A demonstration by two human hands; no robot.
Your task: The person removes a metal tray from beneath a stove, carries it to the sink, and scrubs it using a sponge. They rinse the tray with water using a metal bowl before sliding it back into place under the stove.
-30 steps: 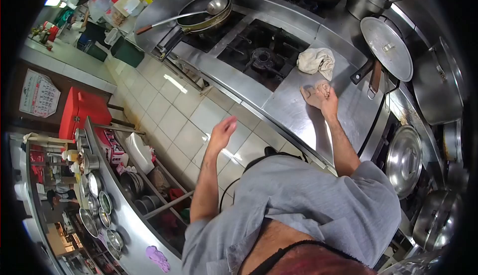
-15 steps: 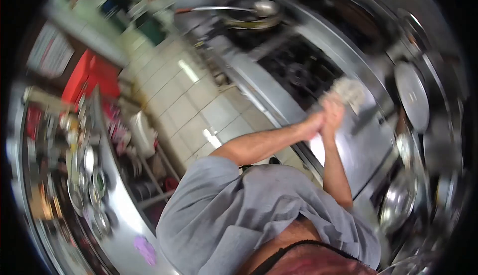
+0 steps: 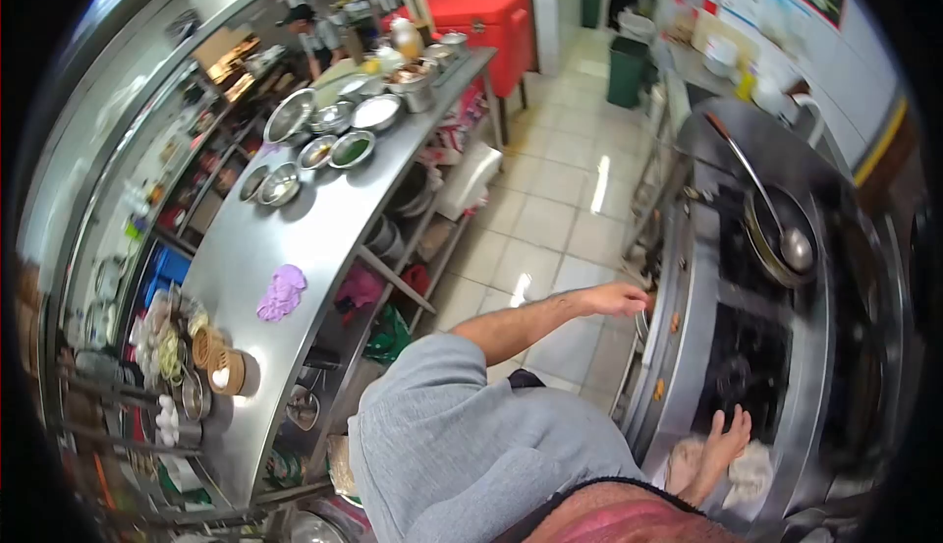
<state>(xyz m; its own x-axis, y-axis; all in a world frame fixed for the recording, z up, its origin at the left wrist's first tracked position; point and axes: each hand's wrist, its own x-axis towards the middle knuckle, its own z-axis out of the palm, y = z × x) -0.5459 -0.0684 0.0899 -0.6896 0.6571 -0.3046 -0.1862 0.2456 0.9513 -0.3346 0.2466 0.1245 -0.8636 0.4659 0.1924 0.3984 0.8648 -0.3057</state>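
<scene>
My left hand is held out over the floor beside the stove's front edge, its fingers together and loosely curled, with nothing visible in it. At the lower right, my right hand has its fingers spread and holds nothing. A pale cloth lies on the steel stove top beside and partly behind my right wrist. Beyond my right hand is a black burner. Farther along the stove, a wok holds a long-handled ladle.
On the left, a steel table bears several metal bowls, a purple cloth and a bamboo steamer. A red cooler and a green bin stand farther back. Another person is visible beyond the table.
My hands, earlier together near the pale cloth, are now apart. My left hand has moved away over the floor. The view has swung left, bringing more of the table into sight.
</scene>
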